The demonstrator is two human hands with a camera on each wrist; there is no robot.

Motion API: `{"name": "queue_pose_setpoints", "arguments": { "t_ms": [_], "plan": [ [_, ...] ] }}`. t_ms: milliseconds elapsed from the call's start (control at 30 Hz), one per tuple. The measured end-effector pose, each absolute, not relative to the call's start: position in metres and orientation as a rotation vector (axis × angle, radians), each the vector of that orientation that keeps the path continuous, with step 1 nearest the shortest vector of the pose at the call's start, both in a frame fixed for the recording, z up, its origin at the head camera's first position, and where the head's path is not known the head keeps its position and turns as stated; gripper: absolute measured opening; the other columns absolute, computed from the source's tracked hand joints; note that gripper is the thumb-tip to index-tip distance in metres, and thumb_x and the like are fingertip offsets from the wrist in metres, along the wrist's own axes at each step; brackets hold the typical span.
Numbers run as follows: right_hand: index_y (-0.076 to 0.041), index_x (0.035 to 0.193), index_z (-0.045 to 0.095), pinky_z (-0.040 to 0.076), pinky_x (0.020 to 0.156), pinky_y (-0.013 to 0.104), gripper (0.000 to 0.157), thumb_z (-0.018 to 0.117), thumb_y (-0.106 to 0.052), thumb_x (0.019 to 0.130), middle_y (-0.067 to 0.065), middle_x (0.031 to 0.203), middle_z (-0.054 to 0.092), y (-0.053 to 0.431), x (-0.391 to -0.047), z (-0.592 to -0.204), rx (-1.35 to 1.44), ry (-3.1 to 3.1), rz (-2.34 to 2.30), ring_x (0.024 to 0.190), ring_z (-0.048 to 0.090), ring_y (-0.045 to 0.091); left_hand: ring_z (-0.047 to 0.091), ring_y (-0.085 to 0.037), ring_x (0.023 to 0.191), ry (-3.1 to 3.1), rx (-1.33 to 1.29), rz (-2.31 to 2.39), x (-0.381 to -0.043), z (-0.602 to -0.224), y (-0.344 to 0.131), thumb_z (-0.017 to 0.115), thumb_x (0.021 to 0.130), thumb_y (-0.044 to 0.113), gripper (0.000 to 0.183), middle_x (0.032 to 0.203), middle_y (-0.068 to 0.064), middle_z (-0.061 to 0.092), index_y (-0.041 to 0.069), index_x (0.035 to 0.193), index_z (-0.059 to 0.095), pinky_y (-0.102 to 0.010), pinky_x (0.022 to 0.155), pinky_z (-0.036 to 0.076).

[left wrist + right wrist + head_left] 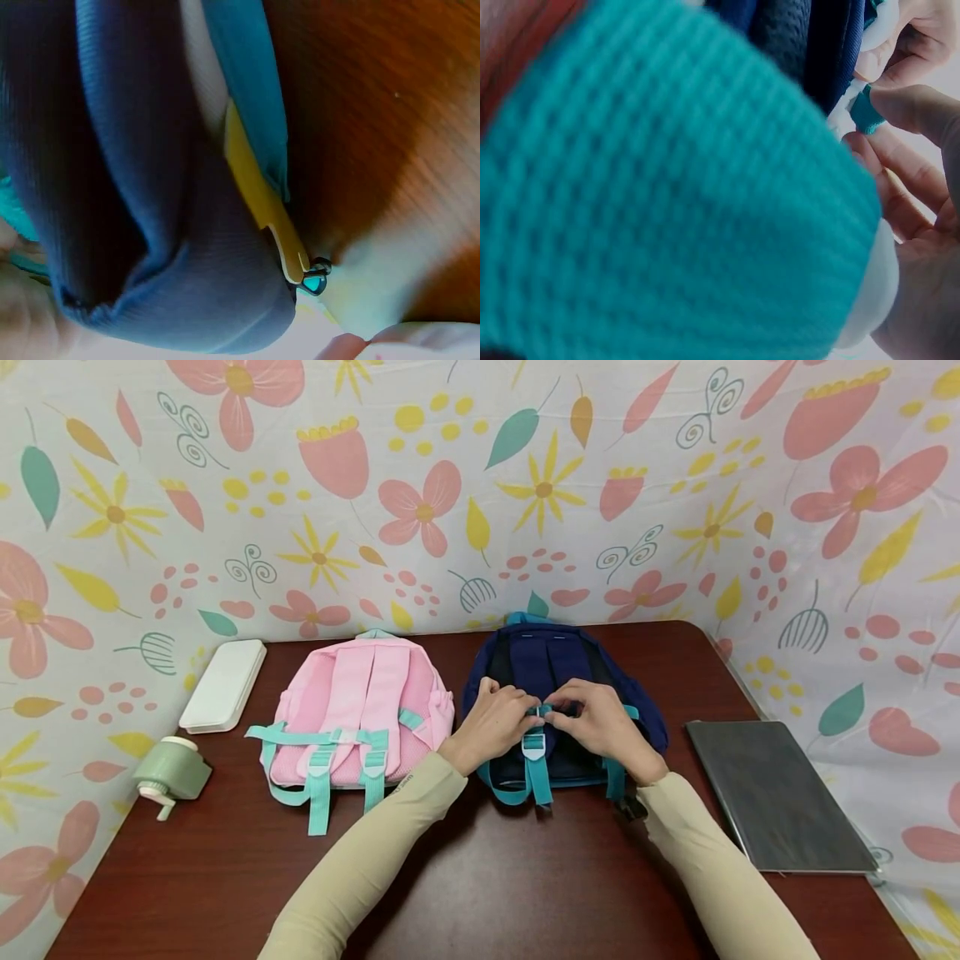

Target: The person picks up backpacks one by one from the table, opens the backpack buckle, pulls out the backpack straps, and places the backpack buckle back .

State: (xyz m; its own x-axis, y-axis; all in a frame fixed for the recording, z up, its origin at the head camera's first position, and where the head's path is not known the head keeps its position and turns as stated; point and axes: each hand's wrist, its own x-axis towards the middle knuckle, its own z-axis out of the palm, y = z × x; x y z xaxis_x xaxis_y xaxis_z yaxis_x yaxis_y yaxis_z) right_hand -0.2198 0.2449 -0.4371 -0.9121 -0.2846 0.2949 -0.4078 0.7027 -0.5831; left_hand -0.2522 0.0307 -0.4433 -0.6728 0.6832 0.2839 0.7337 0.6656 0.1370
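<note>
A navy backpack lies on the table with its shoulder straps facing up. Both hands meet over its middle, at a narrow teal strap crossing the shoulder straps. My left hand pinches this strap from the left. From the right, my right hand pinches it between thumb and fingers; in the right wrist view the teal strap end shows beside a white plastic piece. Fingers partly hide the join. Below hangs a teal webbing strap with a white slider.
To the left lies a pink backpack with teal straps. Beyond it are a white case and a green hand-cranked sharpener. A dark flat folder-like slab lies at the right edge. A flowered curtain backs the table.
</note>
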Motion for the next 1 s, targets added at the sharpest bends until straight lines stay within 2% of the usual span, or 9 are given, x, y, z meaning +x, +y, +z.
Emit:
{"name": "queue_pose_setpoints", "arguments": {
  "t_ms": [100, 200, 267, 367, 533, 833, 900, 1000],
  "plan": [
    [-0.004, 0.119, 0.081, 0.049, 0.072, 0.029, 0.022, 0.081, -0.01, 0.098, 0.012, 0.11, 0.075, 0.245, -0.219, -0.435, 0.555, -2.761, 0.986, 0.083, 0.063, 0.021, 0.075, -0.021, 0.108, -2.675, -1.158, -0.359, -0.252, -0.442, 0.031, 0.066, 0.11, 0.037, 0.034, 0.117, -0.002, 0.083, 0.014, 0.131, 0.079, -0.043, 0.095, 0.039],
    [-0.002, 0.124, 0.079, 0.053, 0.078, 0.036, 0.026, 0.08, -0.009, 0.099, 0.015, 0.116, 0.075, 0.243, -0.219, -0.433, 0.63, -2.798, 0.902, 0.093, 0.066, 0.027, 0.075, -0.02, 0.106, -2.668, -1.163, -0.34, -0.251, -0.441, 0.032, 0.067, 0.109, 0.034, 0.03, 0.114, -0.002, 0.083, 0.014, 0.128, 0.08, -0.042, 0.095, 0.039],
    [-0.001, 0.123, 0.079, 0.056, 0.082, 0.042, 0.025, 0.078, -0.008, 0.099, 0.017, 0.118, 0.075, 0.242, -0.22, -0.432, 0.687, -2.795, 0.837, 0.098, 0.067, 0.03, 0.075, -0.02, 0.103, -2.663, -1.16, -0.32, -0.25, -0.441, 0.032, 0.068, 0.109, 0.033, 0.028, 0.111, -0.002, 0.083, 0.015, 0.126, 0.081, -0.041, 0.094, 0.039],
    [0.001, 0.119, 0.08, 0.057, 0.083, 0.045, 0.02, 0.076, -0.005, 0.1, 0.017, 0.114, 0.076, 0.24, -0.219, -0.433, 0.718, -2.761, 0.804, 0.097, 0.068, 0.032, 0.075, -0.019, 0.102, -2.659, -1.148, -0.303, -0.25, -0.442, 0.033, 0.068, 0.109, 0.033, 0.029, 0.11, -0.001, 0.083, 0.015, 0.127, 0.081, -0.041, 0.094, 0.039],
    [0.0, 0.115, 0.08, 0.055, 0.08, 0.041, 0.017, 0.077, -0.006, 0.1, 0.015, 0.11, 0.077, 0.237, -0.22, -0.436, 0.659, -2.69, 0.874, 0.095, 0.068, 0.03, 0.075, -0.02, 0.106, -2.663, -1.13, -0.317, -0.251, -0.441, 0.032, 0.066, 0.11, 0.035, 0.032, 0.115, -0.001, 0.083, 0.015, 0.131, 0.079, -0.042, 0.096, 0.041],
    [0.0, 0.115, 0.078, 0.047, 0.069, 0.028, 0.014, 0.074, -0.006, 0.103, 0.017, 0.108, 0.076, 0.234, -0.215, -0.441, 0.51, -2.639, 1.008, 0.075, 0.056, 0.017, 0.075, -0.021, 0.103, -2.634, -1.122, -0.345, -0.25, -0.441, 0.031, 0.064, 0.111, 0.038, 0.035, 0.113, -0.003, 0.083, 0.014, 0.13, 0.08, -0.043, 0.095, 0.042],
    [0.002, 0.118, 0.077, 0.048, 0.07, 0.03, 0.017, 0.073, -0.005, 0.103, 0.019, 0.11, 0.075, 0.234, -0.215, -0.44, 0.507, -2.659, 1.01, 0.078, 0.059, 0.02, 0.075, -0.021, 0.103, -2.632, -1.12, -0.358, -0.25, -0.441, 0.031, 0.064, 0.11, 0.038, 0.035, 0.114, -0.003, 0.083, 0.013, 0.129, 0.08, -0.043, 0.095, 0.042],
    [0.002, 0.124, 0.076, 0.054, 0.079, 0.039, 0.023, 0.073, -0.004, 0.102, 0.019, 0.118, 0.074, 0.234, -0.216, -0.436, 0.567, -2.714, 0.928, 0.093, 0.065, 0.029, 0.075, -0.021, 0.103, -2.635, -1.126, -0.335, -0.25, -0.441, 0.031, 0.065, 0.11, 0.035, 0.031, 0.113, -0.003, 0.083, 0.013, 0.127, 0.08, -0.043, 0.096, 0.041]
  ]
}}
